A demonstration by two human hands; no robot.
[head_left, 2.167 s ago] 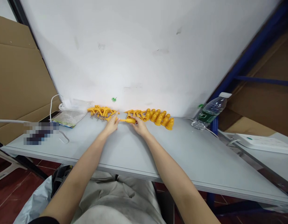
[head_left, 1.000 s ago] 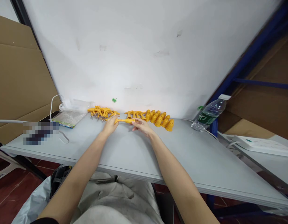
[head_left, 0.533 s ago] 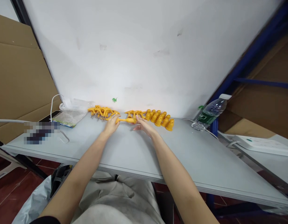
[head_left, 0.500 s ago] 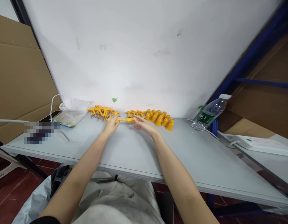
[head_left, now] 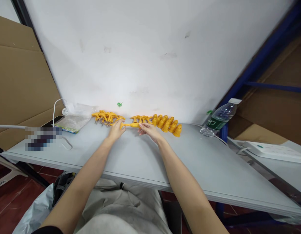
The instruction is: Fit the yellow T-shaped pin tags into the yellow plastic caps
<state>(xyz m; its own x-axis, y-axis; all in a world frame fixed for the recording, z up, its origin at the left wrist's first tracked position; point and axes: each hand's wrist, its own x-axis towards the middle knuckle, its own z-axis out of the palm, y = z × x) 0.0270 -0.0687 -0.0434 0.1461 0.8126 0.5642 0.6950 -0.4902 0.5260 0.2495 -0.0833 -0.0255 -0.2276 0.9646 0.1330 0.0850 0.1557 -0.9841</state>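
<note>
Both hands hold a slim yellow plastic piece level, just above the grey table. My left hand is closed on its left end, where a narrow ribbed shaft comes out of the fingers. My right hand pinches the thicker, grooved right end between thumb and fingers. A heap of branched yellow plastic parts with small metal chains lies behind my left hand. Behind my right hand lie a few more yellow parts, and beside them several yellow cup-shaped pieces stand in rows.
A white panel rises behind the table. At the right stands a tilted water bottle near a white power strip. A clear plastic packet and a white cable lie at the left, beside cardboard.
My right hand's fingers have shifted and drawn in around the thicker end of the yellow piece. My left hand stays almost in place.
</note>
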